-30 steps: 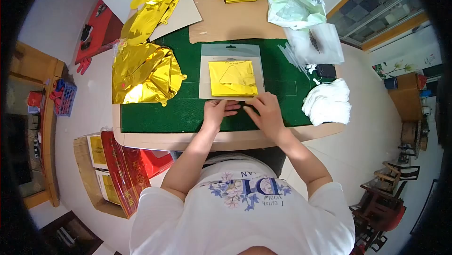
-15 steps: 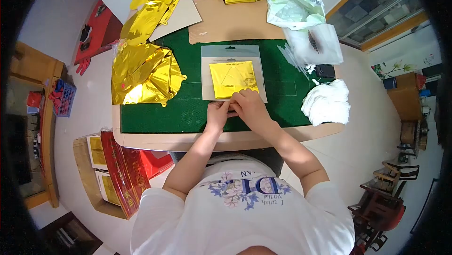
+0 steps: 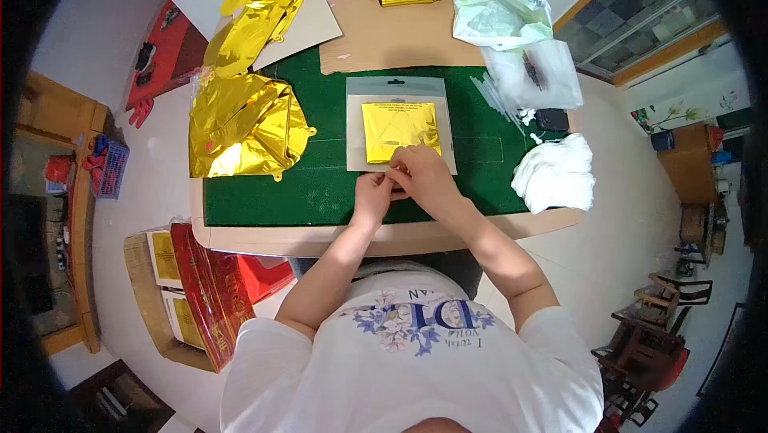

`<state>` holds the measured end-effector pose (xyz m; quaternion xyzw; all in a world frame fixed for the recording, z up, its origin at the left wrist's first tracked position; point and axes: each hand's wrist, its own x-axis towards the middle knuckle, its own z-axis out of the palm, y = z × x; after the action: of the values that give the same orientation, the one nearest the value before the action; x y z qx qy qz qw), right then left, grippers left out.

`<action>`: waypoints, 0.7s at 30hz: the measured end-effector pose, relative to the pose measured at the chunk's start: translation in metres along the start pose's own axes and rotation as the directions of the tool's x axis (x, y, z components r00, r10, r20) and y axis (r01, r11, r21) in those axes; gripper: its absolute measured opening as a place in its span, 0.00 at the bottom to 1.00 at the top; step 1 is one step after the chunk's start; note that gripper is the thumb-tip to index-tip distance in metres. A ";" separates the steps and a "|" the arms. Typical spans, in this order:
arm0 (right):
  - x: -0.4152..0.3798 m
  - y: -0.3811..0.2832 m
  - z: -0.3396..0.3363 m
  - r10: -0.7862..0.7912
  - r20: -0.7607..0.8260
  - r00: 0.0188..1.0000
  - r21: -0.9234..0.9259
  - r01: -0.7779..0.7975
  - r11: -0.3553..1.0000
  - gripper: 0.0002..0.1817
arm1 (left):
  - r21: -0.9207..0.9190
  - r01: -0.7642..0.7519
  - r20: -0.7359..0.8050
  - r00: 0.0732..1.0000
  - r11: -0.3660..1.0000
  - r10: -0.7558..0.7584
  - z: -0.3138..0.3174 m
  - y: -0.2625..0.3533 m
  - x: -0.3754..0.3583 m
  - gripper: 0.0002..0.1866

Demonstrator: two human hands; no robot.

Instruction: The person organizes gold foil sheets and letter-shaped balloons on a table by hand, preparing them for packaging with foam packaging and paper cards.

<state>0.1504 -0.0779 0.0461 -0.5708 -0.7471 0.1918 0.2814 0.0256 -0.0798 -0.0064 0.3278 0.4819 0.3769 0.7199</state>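
Observation:
A flat clear plastic bag (image 3: pixel 357 130) with a pale card inside lies on the green mat, its hang hole at the far end. A folded gold foil balloon (image 3: pixel 404 125) shows in the middle of it. At the bag's near edge, my left hand (image 3: pixel 373 199) is closed in a pinch. My right hand (image 3: pixel 426 182) is closed beside it, covering the bag's lower edge and a bit of the foil. The fingertips of both hands nearly meet there, and exactly what they pinch is partly hidden.
Gold foil balloons (image 3: pixel 252 127) pile along the left and far sides of the green mat (image 3: pixel 320 201). A brown cardboard sheet (image 3: pixel 400 29) lies beyond the bag. To the right are plastic bags (image 3: pixel 504 21), a black object (image 3: pixel 552 120) and white cloth (image 3: pixel 556 174). An open carton (image 3: pixel 172 305) stands lower left.
The bag has shifted slightly right and turned a little straighter. My right hand has moved slightly up over its near edge; my left hand stays beside it.

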 end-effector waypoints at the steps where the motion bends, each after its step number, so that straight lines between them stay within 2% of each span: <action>1: 0.002 -0.002 0.000 0.010 0.027 1.000 -0.003 -0.010 1.000 0.07 | 0.001 -0.001 0.000 1.000 1.000 0.001 -0.002 -0.006 0.003 0.11; 3: 0.005 -0.009 -0.002 -0.004 0.043 0.999 -0.069 0.007 0.998 0.07 | 0.094 -0.062 0.023 0.998 0.994 0.060 -0.008 -0.021 0.010 0.12; 7: 0.012 -0.009 0.003 -0.062 0.098 0.993 -0.251 0.085 0.964 0.07 | 0.115 -0.082 0.038 0.996 0.990 0.078 -0.009 -0.028 0.013 0.13; 9: 0.014 -0.010 0.003 -0.064 0.099 0.993 -0.255 0.087 0.963 0.06 | 0.008 -0.093 -0.018 0.996 0.996 0.093 -0.004 -0.024 0.010 0.08; 13: 0.019 -0.003 0.006 -0.108 0.074 0.991 -0.266 0.124 0.956 0.06 | -0.048 -0.067 -0.034 0.997 0.997 0.065 0.003 -0.012 0.002 0.09; 16: 0.023 0.014 0.016 -0.122 -0.020 0.992 -0.321 0.109 0.941 0.06 | -0.058 -0.094 0.040 0.995 0.994 0.096 0.005 -0.014 0.000 0.10; 17: 0.020 0.018 0.017 -0.124 -0.020 0.992 -0.320 0.112 0.941 0.06 | -0.054 -0.066 0.057 0.996 0.996 0.069 0.004 -0.017 0.002 0.11; 19: 0.010 0.019 0.007 -0.072 -0.138 0.988 -0.118 0.056 0.991 0.05 | -0.054 -0.035 0.070 0.997 0.998 0.039 0.004 -0.013 0.001 0.12; 21: -0.005 0.026 -0.009 -0.015 -0.166 0.986 -0.081 0.001 0.997 0.06 | 0.002 -0.012 0.025 1.000 1.000 0.012 0.002 -0.001 -0.002 0.13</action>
<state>0.1761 -0.0757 0.0361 -0.5928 -0.7304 0.1120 0.3203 0.0271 -0.0825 -0.0060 0.3361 0.4711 0.3765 0.7234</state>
